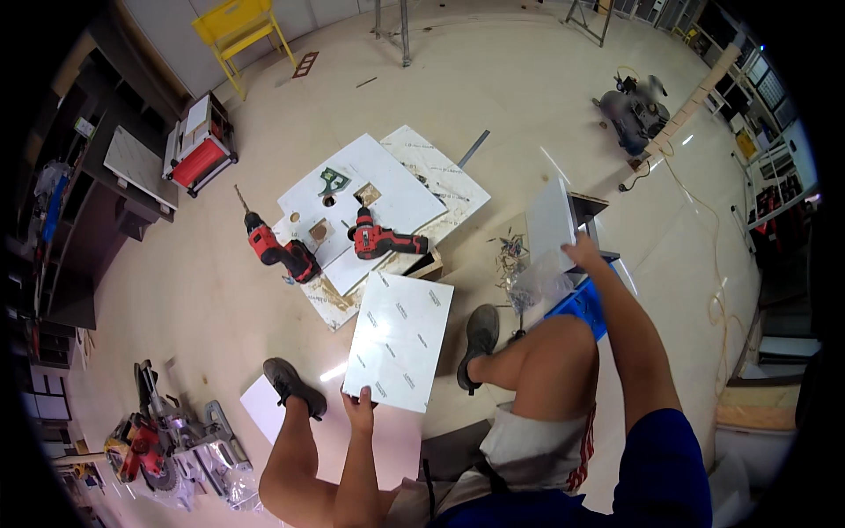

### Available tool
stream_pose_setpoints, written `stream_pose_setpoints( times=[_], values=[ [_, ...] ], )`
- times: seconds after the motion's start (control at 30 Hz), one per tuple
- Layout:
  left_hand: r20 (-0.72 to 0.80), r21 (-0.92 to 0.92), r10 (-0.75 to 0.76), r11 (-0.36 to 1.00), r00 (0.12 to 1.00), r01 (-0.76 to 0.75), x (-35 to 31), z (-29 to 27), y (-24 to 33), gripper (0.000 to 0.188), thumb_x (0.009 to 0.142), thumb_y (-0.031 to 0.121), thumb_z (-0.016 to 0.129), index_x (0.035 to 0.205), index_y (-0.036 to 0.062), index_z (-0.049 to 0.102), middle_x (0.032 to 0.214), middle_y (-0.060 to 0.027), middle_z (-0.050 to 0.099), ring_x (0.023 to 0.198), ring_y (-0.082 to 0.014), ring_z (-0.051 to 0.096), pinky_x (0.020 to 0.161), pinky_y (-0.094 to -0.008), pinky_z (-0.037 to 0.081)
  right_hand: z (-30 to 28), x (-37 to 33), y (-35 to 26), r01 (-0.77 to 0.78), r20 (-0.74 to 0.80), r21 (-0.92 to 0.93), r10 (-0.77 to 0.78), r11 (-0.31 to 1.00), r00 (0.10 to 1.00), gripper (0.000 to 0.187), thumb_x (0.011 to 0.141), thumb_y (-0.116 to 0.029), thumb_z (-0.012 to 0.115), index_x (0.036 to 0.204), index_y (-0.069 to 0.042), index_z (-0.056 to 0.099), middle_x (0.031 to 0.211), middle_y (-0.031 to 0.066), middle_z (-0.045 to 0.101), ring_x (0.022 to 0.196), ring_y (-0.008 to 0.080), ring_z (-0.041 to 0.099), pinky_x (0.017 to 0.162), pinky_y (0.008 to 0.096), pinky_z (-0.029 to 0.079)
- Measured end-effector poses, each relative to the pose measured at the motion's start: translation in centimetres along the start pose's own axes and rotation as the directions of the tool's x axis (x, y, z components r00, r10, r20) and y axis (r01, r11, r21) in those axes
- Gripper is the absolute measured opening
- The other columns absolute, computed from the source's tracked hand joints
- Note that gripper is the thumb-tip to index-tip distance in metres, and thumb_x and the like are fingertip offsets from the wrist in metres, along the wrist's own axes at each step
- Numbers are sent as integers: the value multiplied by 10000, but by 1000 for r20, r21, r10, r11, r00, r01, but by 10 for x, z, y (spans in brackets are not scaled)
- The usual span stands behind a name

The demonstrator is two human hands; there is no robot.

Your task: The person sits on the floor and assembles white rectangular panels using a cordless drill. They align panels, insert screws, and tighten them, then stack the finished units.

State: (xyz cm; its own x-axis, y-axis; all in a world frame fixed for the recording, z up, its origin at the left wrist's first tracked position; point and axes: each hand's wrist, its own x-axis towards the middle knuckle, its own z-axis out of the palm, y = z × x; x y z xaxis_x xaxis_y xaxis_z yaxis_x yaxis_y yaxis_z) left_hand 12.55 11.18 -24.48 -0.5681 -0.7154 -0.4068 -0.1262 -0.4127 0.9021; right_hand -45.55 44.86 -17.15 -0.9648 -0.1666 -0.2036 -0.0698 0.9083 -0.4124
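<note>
A seated person's left hand closes on the near edge of a white rectangular panel, thumb on top and fingers curled beneath, so the panel tilts up and away from the hand toward the stacked boards beyond. The person's two dark shoes flank that panel: the left shoe just beside its near left corner, the right shoe close to its right edge. To the right of the panel, past the raised knee, the right hand reaches out and grips the lower corner of a second white board, which stands nearly upright above a blue crate; how far the fingers wrap behind it cannot be told. A clear plastic bag and a scatter of small screws lie between the panel and that hand. Beyond the panel's far edge, two red cordless drills rest on the floor and boards: one drill lying on a pile of white boards with cut holes, the other drill to the left of the pile. Well left of the panel, near the person, a mitre saw sits on the floor. Farther off, beyond the pile, stand a red toolbox and a yellow stand.
</note>
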Motion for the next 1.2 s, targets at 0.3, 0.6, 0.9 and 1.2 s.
stream_pose_setpoints(
  times=[0.3, 0.6, 0.9, 1.2],
  values=[
    [-72, 10, -7, 1000, 997, 8, -9, -7, 0, 508, 952, 169, 583, 1377, 66, 324, 1244, -96, 501, 1059, -191, 559, 799, -341, 548, 90, 6, 60, -285, -178, 67, 293, 956, 939, 536, 745, -333, 719, 1090, 60, 600, 1044, 283, 662, 1010, 417, 646, 902, 451, 505],
    [-69, -30, 28, 999, 997, -30, -8, -7, 0, 482, 943, 131, 565, 1365, 56, 343, 1232, -80, 504, 1034, -152, 546, 807, -301, 522, 31, 46, 29, -2, -400, 43, 20, 999, 916, 415, 782, -364, 712, 867, 40, 674, 848, 271, 657, 841, 430, 651, 758, 483, 508],
    [-94, 1, -39, 999, 995, 39, -9, -5, 6, 509, 938, 115, 569, 1385, 65, 330, 1205, -82, 524, 990, -150, 568, 753, -288, 534, -84, 52, -35, 70, -286, 226, -2, 972, 958, 398, 815, -341, 707, 911, 45, 700, 731, 171, 667, 674, 248, 652, 644, 379, 501],
    [-85, -52, 14, 998, 996, -18, -10, -8, -2, 559, 935, 177, 623, 1394, 64, 325, 1216, -104, 532, 1013, -184, 582, 757, -327, 567, -171, -3, -107, 279, -457, 221, -153, 935, 876, 370, 845, -303, 694, 886, 65, 683, 696, 119, 650, 645, 184, 602, 623, 339, 458]
  ],
)
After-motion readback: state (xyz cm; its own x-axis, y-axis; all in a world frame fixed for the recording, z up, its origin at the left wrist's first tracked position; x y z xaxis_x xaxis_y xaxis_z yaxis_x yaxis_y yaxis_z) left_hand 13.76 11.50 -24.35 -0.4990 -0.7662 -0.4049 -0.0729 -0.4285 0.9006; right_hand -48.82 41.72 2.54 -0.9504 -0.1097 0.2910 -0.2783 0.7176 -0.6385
